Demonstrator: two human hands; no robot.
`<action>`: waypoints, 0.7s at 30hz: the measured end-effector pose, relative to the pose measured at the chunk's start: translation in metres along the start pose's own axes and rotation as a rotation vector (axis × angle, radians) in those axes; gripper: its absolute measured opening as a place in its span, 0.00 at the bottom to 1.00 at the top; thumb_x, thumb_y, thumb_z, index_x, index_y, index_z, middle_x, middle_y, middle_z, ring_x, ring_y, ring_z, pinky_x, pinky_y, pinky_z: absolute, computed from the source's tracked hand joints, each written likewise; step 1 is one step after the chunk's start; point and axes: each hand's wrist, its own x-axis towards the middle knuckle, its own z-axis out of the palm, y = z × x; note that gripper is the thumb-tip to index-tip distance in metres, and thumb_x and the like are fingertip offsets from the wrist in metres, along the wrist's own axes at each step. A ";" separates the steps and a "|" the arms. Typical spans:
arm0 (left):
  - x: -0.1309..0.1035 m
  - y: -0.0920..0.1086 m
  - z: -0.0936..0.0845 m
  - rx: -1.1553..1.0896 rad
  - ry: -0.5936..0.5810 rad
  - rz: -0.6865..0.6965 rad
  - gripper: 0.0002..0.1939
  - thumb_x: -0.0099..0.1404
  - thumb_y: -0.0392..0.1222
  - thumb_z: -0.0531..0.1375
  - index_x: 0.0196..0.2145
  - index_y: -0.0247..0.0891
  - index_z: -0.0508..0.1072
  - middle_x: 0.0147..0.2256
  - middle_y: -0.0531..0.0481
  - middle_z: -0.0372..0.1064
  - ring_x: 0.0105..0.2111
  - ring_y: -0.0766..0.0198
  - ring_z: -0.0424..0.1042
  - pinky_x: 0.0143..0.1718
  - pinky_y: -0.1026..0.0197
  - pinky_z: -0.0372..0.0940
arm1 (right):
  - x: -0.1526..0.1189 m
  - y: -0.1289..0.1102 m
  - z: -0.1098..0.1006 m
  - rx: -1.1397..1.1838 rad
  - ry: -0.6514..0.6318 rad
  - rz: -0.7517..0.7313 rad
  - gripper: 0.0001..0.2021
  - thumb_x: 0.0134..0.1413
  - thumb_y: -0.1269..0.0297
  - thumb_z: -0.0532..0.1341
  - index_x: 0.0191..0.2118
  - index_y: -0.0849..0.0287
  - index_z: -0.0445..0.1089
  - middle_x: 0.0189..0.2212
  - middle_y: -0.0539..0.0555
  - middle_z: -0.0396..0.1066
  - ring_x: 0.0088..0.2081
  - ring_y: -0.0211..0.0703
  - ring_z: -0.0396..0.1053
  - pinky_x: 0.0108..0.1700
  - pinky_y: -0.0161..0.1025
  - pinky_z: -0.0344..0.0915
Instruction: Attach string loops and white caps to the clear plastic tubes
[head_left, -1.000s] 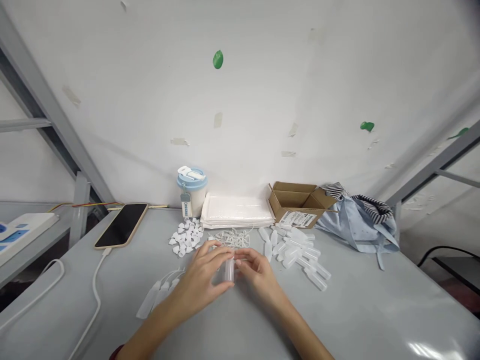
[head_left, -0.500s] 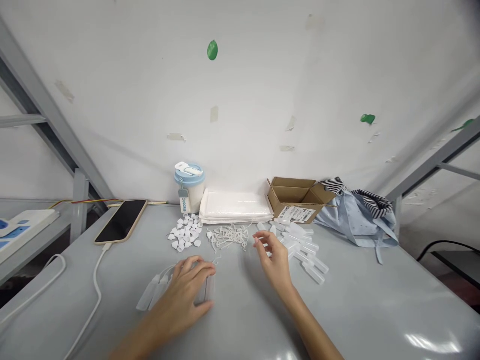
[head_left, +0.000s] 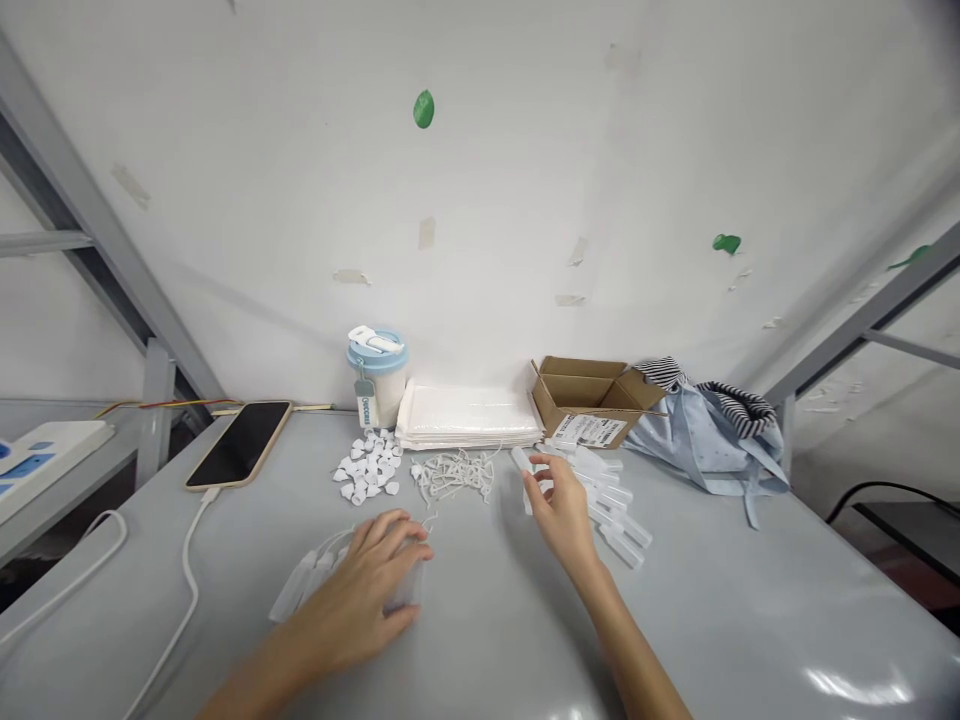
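Note:
My left hand lies over a row of translucent bottles with white cords, its fingers apart; part of the row is hidden beneath it. On the right, my right hand reaches to the pile of translucent bottles, thumb and fingers curled at a bottle at the pile's left edge. Between and beyond the hands is a tangle of white cords. Small white caps are heaped to the left of the cords.
Along the wall stand a blue-lidded cup, a stack of white packs, an open cardboard box and a light blue cloth bag. At the left lie a phone with its cable and a power strip.
My right hand has moved slightly right to the pile's left edge, and its fingertips are now at a bottle. My left hand has hardly moved. The view has shifted a little.

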 end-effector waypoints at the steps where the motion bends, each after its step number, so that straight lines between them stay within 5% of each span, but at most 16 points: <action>1: 0.000 -0.001 0.000 0.001 -0.003 0.011 0.21 0.52 0.32 0.59 0.45 0.43 0.70 0.53 0.46 0.64 0.59 0.45 0.51 0.56 0.42 0.53 | 0.001 0.002 -0.001 -0.029 -0.007 0.005 0.13 0.56 0.58 0.52 0.41 0.61 0.64 0.41 0.61 0.70 0.34 0.46 0.70 0.28 0.39 0.66; 5: 0.008 -0.007 -0.004 -0.005 0.076 0.064 0.16 0.56 0.37 0.61 0.44 0.44 0.71 0.52 0.46 0.65 0.57 0.46 0.54 0.55 0.44 0.54 | 0.003 0.006 -0.004 -0.168 -0.063 0.038 0.11 0.57 0.62 0.52 0.42 0.62 0.64 0.42 0.60 0.69 0.34 0.45 0.70 0.32 0.40 0.65; 10: 0.041 -0.026 -0.022 0.017 0.233 -0.004 0.14 0.66 0.41 0.49 0.43 0.40 0.71 0.43 0.45 0.70 0.47 0.54 0.64 0.47 0.52 0.63 | 0.003 0.005 -0.007 -0.384 -0.184 0.097 0.06 0.55 0.70 0.55 0.38 0.62 0.67 0.38 0.59 0.70 0.35 0.49 0.70 0.33 0.39 0.60; 16: 0.080 -0.047 -0.030 0.081 0.279 -0.024 0.16 0.61 0.34 0.50 0.39 0.35 0.76 0.33 0.41 0.70 0.41 0.47 0.66 0.41 0.49 0.62 | 0.003 -0.002 -0.007 -0.563 -0.273 0.163 0.08 0.56 0.68 0.57 0.41 0.64 0.68 0.37 0.61 0.72 0.37 0.53 0.71 0.30 0.38 0.56; 21: 0.088 -0.047 -0.027 0.058 0.302 -0.011 0.13 0.58 0.34 0.52 0.32 0.38 0.77 0.32 0.42 0.69 0.38 0.49 0.67 0.38 0.52 0.63 | 0.002 -0.005 -0.005 -0.634 -0.296 0.186 0.10 0.58 0.65 0.56 0.43 0.65 0.68 0.38 0.62 0.73 0.38 0.54 0.72 0.30 0.38 0.56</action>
